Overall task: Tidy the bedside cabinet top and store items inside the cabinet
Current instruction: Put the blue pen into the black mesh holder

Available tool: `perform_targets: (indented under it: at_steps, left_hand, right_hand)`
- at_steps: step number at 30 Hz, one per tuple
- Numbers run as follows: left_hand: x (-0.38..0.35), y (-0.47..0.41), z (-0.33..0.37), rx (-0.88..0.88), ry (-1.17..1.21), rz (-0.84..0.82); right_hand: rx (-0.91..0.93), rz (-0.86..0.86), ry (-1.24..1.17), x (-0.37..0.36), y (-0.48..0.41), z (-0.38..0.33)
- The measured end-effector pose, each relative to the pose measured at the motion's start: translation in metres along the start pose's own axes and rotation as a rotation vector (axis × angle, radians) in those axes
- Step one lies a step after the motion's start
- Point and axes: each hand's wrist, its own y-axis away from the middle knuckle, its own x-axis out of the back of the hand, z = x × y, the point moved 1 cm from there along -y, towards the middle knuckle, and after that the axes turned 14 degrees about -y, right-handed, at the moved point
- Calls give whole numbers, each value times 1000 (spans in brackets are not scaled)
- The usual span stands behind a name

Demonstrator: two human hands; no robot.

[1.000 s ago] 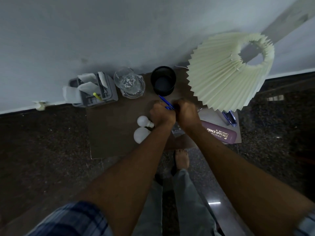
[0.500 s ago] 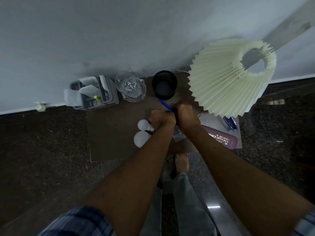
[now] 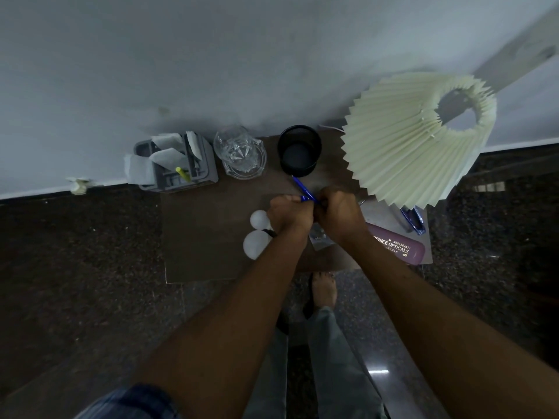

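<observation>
Both hands meet mid cabinet top [image 3: 205, 237], fists touching. Left hand [image 3: 290, 214] and right hand [image 3: 340, 213] are both curled tight round a blue pen [image 3: 304, 190]; can't tell if they're capping it or just gripping. The pen's free end pokes out toward 11 o'clock, tip just short of the black mesh pen cup [image 3: 299, 154].

Handling, my read: pen is light, stiff, smooth plastic, so slippery-ish. Hold mid-barrel w/ fingertips, drop tip-down into the cup at 12. Low risk.

Rest of the top:
- glass jug [image 3: 240, 152] at 11, touching nothing, fragile. Take it by the body w/ a full hand.
- grey caddy [image 3: 175, 164] at 10, paper scraps sticking out, hanging off the cabinet edge.
- two white bulbs [image 3: 257, 234] at 8, just beside left wrist; fragile, they roll. Cup them, don't pinch.
- purple specs case [image 3: 399, 247] at 4, rigid, easy grab.
- blue glasses [image 3: 413, 220] at 3, under the pleated lampshade [image 3: 408, 146].

Nothing stored inside yet AFAICT; cabinet front not visible.
</observation>
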Motion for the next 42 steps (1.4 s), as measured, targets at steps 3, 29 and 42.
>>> perform_targets:
  at_steps: [3,29,42]
  left_hand:
    - [10,4,-6,20,150,-40]
    - [89,-7,-31,-61,855,-319]
    - [85,-2,-30,-111,781,-340]
  right_hand:
    - [38,7,-71,5,10,-2]
    - [-171,-139,-739,7,59,-23]
    - [-93,-135,-734,5,62,-28]
